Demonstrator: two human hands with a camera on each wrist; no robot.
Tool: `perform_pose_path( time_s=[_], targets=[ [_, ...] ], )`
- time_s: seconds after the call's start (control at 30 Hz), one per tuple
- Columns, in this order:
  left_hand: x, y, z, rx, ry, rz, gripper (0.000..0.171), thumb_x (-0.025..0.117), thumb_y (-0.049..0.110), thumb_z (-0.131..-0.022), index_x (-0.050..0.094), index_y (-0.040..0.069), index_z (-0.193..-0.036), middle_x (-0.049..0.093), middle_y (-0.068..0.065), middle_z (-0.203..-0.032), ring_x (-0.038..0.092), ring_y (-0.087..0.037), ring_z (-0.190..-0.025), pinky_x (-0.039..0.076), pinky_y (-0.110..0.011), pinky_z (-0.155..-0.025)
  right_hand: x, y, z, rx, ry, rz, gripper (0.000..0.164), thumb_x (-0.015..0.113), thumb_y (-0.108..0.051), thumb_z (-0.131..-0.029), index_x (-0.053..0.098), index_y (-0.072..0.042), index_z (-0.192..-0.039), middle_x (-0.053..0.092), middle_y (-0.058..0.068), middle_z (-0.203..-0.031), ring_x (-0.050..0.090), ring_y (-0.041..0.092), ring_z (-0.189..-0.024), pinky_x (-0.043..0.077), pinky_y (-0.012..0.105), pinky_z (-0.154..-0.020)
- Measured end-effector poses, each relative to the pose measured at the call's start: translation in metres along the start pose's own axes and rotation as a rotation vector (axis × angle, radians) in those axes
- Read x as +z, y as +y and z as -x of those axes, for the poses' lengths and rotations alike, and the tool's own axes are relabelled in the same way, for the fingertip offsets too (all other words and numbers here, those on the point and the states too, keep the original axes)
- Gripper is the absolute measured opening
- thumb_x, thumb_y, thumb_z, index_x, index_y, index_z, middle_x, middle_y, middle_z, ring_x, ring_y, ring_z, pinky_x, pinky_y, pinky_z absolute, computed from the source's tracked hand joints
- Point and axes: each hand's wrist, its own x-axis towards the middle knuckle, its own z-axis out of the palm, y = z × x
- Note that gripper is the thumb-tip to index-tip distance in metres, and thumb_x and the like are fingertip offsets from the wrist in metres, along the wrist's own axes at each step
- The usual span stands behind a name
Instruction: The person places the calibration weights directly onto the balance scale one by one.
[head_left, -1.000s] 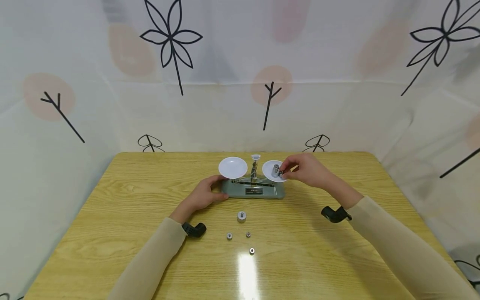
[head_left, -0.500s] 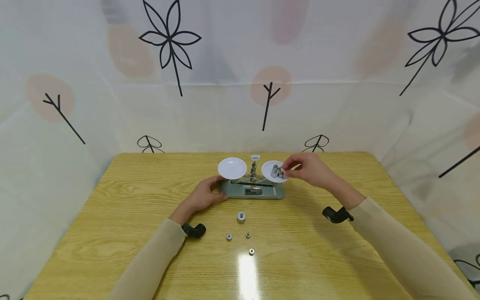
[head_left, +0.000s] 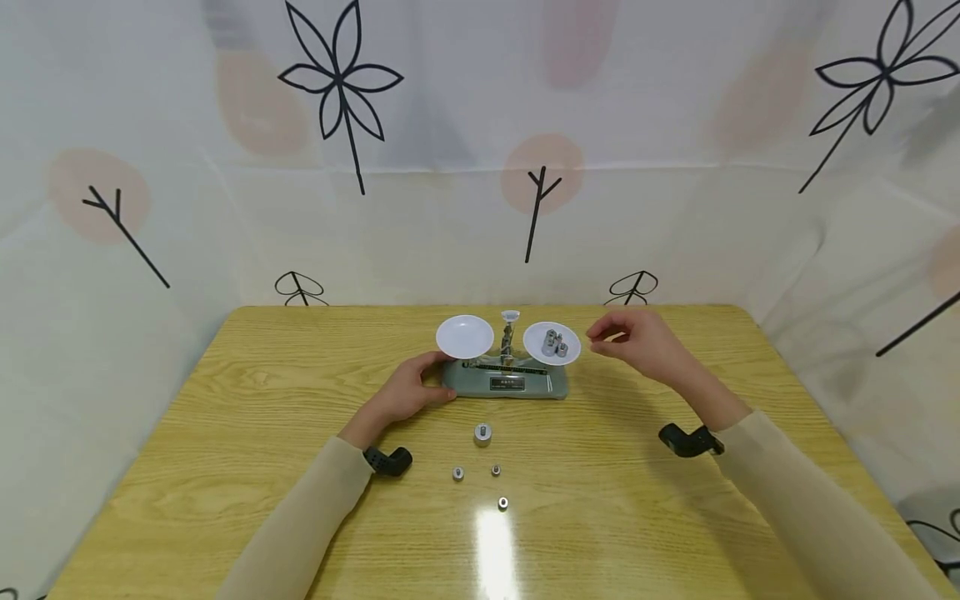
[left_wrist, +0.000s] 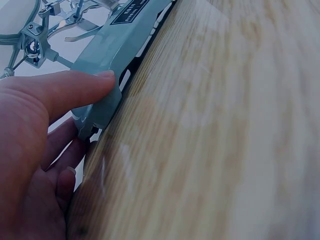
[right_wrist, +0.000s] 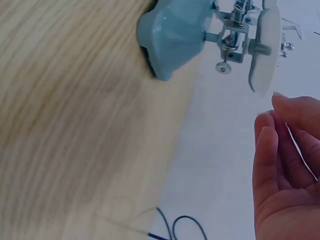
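far side of the table (head_left: 300,392): balance scale (head_left: 468,382), upright. left hand (head_left: 401,390) grips its left end, thumb on near face. right hand (head_left: 643,343) just right of right pan (head_left: 572,342), fingers loosely bent, holding nothing. small weights (head_left: 550,345) bunched on that pan; four more weights (head_left: 482,436) nearer, on table.

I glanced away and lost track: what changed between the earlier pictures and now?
The right hand let go of a small weight in the right pan and moved off to the right; it is now beside the pan, holding nothing. The left hand still grips the scale's base, and the four weights on the table are where they were.
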Motion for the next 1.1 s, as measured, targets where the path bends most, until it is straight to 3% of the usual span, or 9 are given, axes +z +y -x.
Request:
perform_pose_path(
  time_s=[0.27,0.47,0.77,1.1],
  targets=[
    [0.000,-0.002,-0.001,-0.006,0.010,-0.014,0.060,0.079,0.011,-0.086,0.054,0.007,-0.141,0.052,-0.008,-0.143,0.040,-0.026,-0.140,0.033,-0.045,-0.114,0.015,0.014,0.010,0.036,0.006,0.007,0.014,0.072,-0.007,-0.091,0.071,-0.001,-0.105,0.069,0.011,-0.104,0.066,0.026,-0.097,0.056,0.028,-0.079],
    [0.001,-0.003,-0.002,-0.010,0.007,-0.005,0.060,0.079,0.010,-0.086,0.054,0.006,-0.140,0.052,-0.008,-0.143,0.039,-0.026,-0.140,0.031,-0.045,-0.114,0.031,0.024,0.015,0.030,-0.013,-0.026,0.015,0.071,-0.003,-0.092,0.069,0.003,-0.105,0.069,0.015,-0.104,0.065,0.027,-0.096,0.056,0.031,-0.082],
    [0.001,-0.003,-0.001,-0.018,0.007,0.004,0.059,0.079,0.010,-0.085,0.055,0.007,-0.140,0.053,-0.007,-0.143,0.039,-0.025,-0.140,0.031,-0.044,-0.114,0.054,0.035,0.016,0.050,-0.013,-0.072,0.012,0.072,-0.006,-0.090,0.071,-0.001,-0.101,0.070,0.008,-0.098,0.064,0.022,-0.091,0.055,0.026,-0.074],
    [0.000,-0.002,-0.001,-0.019,0.002,0.008,0.060,0.079,0.010,-0.086,0.054,0.007,-0.140,0.052,-0.007,-0.143,0.039,-0.025,-0.140,0.032,-0.045,-0.114,0.065,0.038,0.015,0.055,-0.027,-0.091,0.015,0.074,-0.011,-0.091,0.071,-0.003,-0.103,0.069,0.006,-0.099,0.063,0.021,-0.094,0.054,0.029,-0.078]
  ],
)
